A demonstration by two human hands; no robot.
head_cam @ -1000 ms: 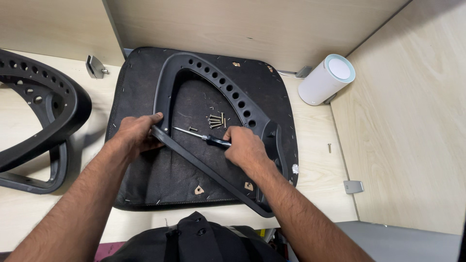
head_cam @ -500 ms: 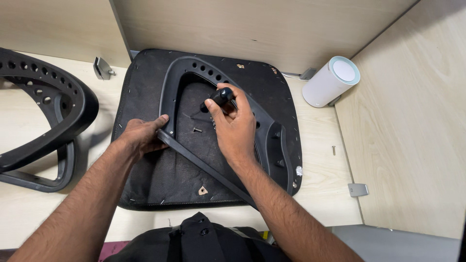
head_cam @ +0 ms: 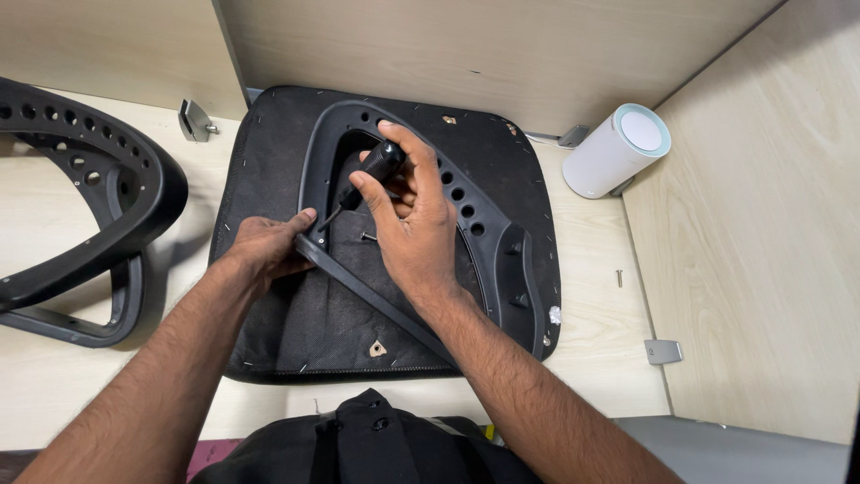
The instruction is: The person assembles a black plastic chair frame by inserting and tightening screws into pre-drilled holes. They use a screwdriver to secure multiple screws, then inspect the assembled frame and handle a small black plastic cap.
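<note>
Screwdriver: the screwdriver (head_cam: pixel 363 182) has a rounded black handle with a slim metal shaft; it tilts down toward 7 o'clock, tip at the corner of the armrest frame, near the middle of the seat base.
Right hand: the right hand (head_cam: pixel 410 218) is clenched around the screwdriver handle, fingers curled over its top.
Left hand: the left hand (head_cam: pixel 267 246) is closed on the straight bar of the frame, thumb lying along it, at 9 o'clock from the screwdriver tip.
Armrest frame: the armrest frame (head_cam: pixel 466 202) is matte black plastic, a curved loop with a row of round holes along its arc, lying flat on the seat base.
Seat base: the seat base (head_cam: pixel 269 152) is a rounded square covered in dark felt-like cloth stapled round the edge, lying on the pale wood-grain counter (head_cam: pixel 591 260).
Change: half a second ago the right hand held the tool higher, near the holed arc; now it has dropped toward the frame corner and the shaft shows.
Loose screw: a small screw (head_cam: pixel 368 237) lies on the cloth beside the right hand, another screw (head_cam: pixel 618 278) on the counter at 3 o'clock.
Around: a second black frame (head_cam: pixel 98 206) at 9 o'clock, a white cylinder (head_cam: pixel 616 151) at 2 o'clock, metal brackets (head_cam: pixel 195 120) at 11 o'clock.
</note>
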